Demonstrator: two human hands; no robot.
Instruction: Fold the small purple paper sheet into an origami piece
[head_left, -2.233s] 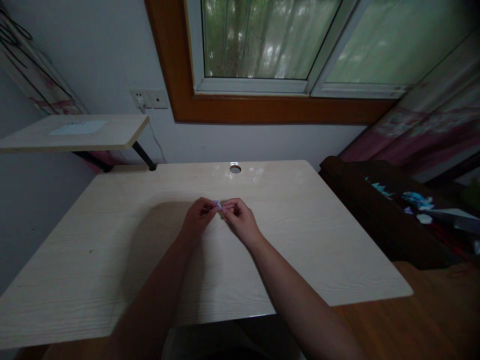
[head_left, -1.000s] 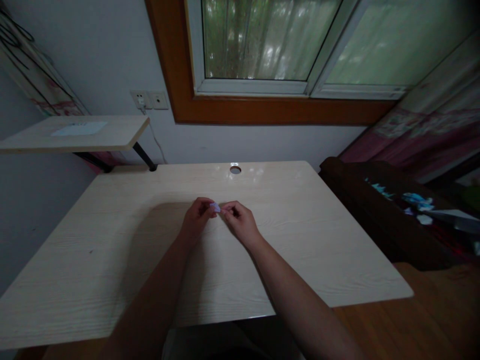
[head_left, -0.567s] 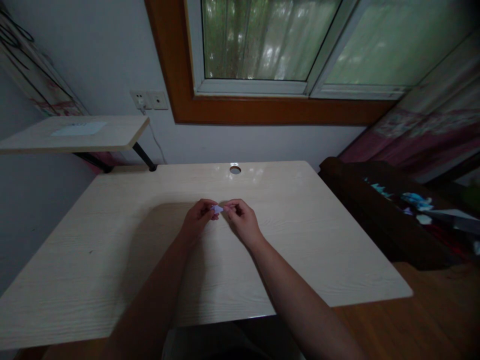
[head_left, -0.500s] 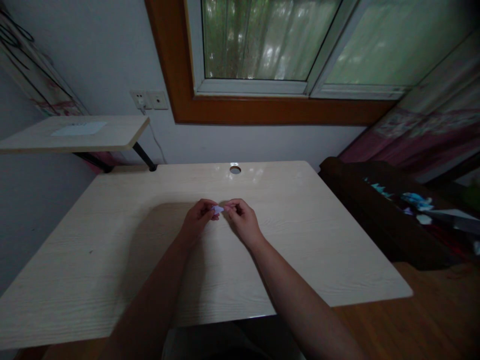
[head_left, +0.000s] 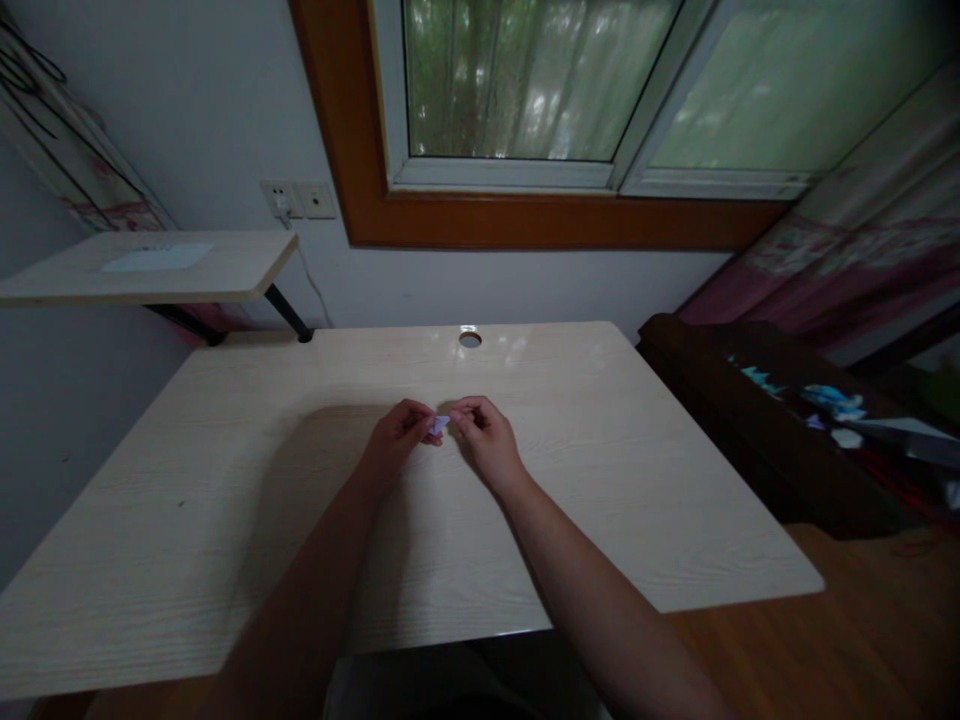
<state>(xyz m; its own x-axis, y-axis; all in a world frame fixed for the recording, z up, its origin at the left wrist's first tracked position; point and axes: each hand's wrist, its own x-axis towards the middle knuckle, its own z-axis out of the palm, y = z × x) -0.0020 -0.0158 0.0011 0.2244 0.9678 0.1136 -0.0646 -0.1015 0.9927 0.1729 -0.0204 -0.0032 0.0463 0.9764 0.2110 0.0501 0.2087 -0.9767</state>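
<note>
A small pale-purple piece of folded paper (head_left: 439, 425) is held just over the pale wood-grain desk (head_left: 600, 480). My left hand (head_left: 397, 435) pinches its left side between thumb and fingers, covering part of it. From the other side, my right hand (head_left: 486, 435) is closed with thumb and index fingertips at the paper's pointed right end. The paper is too small in view to make out its folds. Both forearms reach in from the desk's front edge, and a shadow falls to the left of them.
A raised shelf (head_left: 247, 275) with a paper sheet (head_left: 157, 257) on it stands at the back left. Behind my hands is a round cable hole (head_left: 470, 340). Beyond the desk's right edge sits a dark brown piece of furniture (head_left: 697, 430) with colourful items on it.
The folded paper has tilted slightly between my fingers and shows a somewhat different face. Both hands stay in nearly the same place.
</note>
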